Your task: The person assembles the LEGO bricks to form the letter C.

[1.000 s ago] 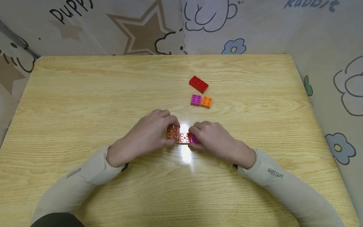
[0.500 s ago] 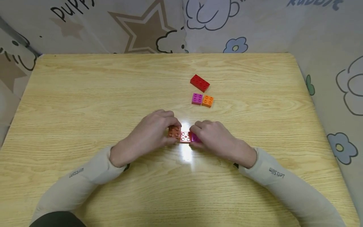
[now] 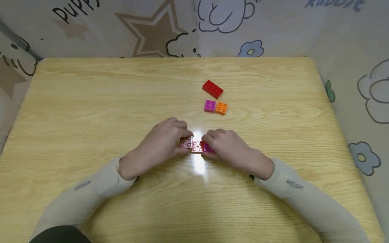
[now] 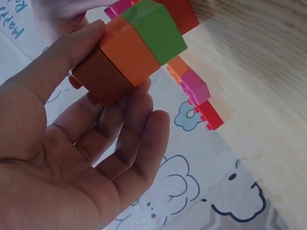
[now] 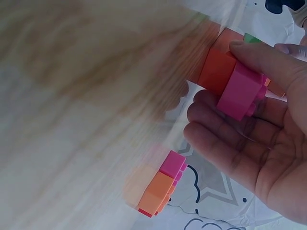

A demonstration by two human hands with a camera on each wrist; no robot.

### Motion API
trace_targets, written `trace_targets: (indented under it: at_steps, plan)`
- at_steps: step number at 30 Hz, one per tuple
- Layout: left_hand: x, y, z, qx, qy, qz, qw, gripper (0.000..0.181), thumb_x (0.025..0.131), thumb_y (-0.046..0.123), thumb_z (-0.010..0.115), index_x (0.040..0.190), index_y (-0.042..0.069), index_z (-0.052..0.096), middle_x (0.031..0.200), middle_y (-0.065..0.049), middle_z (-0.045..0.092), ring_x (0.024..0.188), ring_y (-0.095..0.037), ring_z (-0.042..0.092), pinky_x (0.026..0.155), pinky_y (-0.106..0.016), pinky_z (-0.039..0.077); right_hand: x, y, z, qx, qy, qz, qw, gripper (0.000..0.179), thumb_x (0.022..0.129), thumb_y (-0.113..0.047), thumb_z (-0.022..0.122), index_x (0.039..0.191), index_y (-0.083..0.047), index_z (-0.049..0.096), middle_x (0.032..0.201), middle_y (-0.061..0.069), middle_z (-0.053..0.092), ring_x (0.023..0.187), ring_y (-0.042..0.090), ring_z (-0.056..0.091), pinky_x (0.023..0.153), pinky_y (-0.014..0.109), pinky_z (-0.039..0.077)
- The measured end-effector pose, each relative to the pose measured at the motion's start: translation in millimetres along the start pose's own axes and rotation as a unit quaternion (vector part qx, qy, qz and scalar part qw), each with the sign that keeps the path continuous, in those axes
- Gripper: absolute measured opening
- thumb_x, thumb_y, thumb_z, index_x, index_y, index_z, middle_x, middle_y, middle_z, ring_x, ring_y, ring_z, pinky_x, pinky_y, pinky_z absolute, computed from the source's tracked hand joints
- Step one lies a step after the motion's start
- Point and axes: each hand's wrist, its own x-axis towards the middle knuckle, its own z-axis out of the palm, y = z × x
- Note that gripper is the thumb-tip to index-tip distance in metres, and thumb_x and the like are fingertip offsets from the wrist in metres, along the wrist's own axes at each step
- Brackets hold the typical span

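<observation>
I have the left hand (image 3: 162, 140) facing the right hand (image 3: 229, 145) across a red brick (image 3: 197, 147), over the worktop (image 3: 91, 98); left fingers (image 4: 152, 139) pinch the brown-topped stack (image 4: 129, 50), right fingers (image 5: 220, 148) the magenta brick (image 5: 240, 91).

Pale walls (image 3: 282, 30) printed with brown stars (image 3: 156, 35), blue flowers (image 3: 250, 49) and outlined animals (image 3: 223, 27) stood on 3 sides of a wood-grained table (image 3: 121, 91). Black lettering (image 3: 74, 11) marked the back left. A white glare (image 3: 199, 166) shone on the tabletop.
</observation>
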Motion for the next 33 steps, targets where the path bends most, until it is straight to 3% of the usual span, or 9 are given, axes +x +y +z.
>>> trace_targets:
  at_steps: [12,19,23,28,33]
  plan:
    - [-3.7,-4.9,4.0,-0.009,0.018,0.006,0.9998,0.043,0.082,0.019,0.098,0.116,-0.002,0.082,0.088,-0.001,0.063,0.084,-0.022,0.056,0.078,-0.037,0.053,1.2,-1,-1,0.000,-0.001,0.002,1.0000,0.032,0.087,-0.021,0.093,0.093,-0.002,0.068,0.079,0.002,0.059,0.066,0.016,0.053,0.057,0.035,0.053]
    - [-3.2,-9.8,5.6,-0.056,-0.011,-0.026,0.9980,0.042,0.083,0.019,0.098,0.118,0.001,0.081,0.104,-0.004,0.073,0.107,-0.028,0.067,0.102,-0.045,0.054,0.3,-2,0,0.006,0.000,-0.003,1.0000,0.031,0.087,-0.020,0.093,0.093,-0.002,0.068,0.078,0.002,0.060,0.065,0.015,0.052,0.056,0.033,0.052]
    - [-1.5,-11.2,1.2,-0.067,-0.032,-0.034,0.9966,0.048,0.080,0.024,0.100,0.119,0.002,0.081,0.109,-0.005,0.074,0.111,-0.028,0.065,0.102,-0.046,0.053,0.5,-2,2,0.004,0.005,-0.007,1.0000,0.028,0.087,-0.018,0.091,0.092,-0.003,0.068,0.077,0.001,0.060,0.065,0.015,0.052,0.056,0.032,0.052]
    - [8.0,-15.6,-13.1,-0.101,-0.060,-0.041,0.9923,0.062,0.077,0.039,0.102,0.123,0.004,0.080,0.114,-0.004,0.075,0.113,-0.028,0.061,0.101,-0.046,0.051,0.3,-1,1,0.001,0.004,-0.005,1.0000,0.029,0.087,-0.020,0.092,0.092,-0.003,0.068,0.078,0.002,0.060,0.065,0.017,0.053,0.056,0.034,0.052]
    - [32.0,-29.5,-20.8,-0.131,-0.040,-0.044,0.9896,0.054,0.082,0.033,0.099,0.124,0.003,0.080,0.115,-0.008,0.076,0.112,-0.032,0.062,0.101,-0.047,0.048,0.8,0,0,0.003,-0.003,0.002,1.0000,0.029,0.089,-0.022,0.090,0.092,-0.003,0.068,0.077,0.001,0.059,0.065,0.016,0.052,0.056,0.033,0.051]
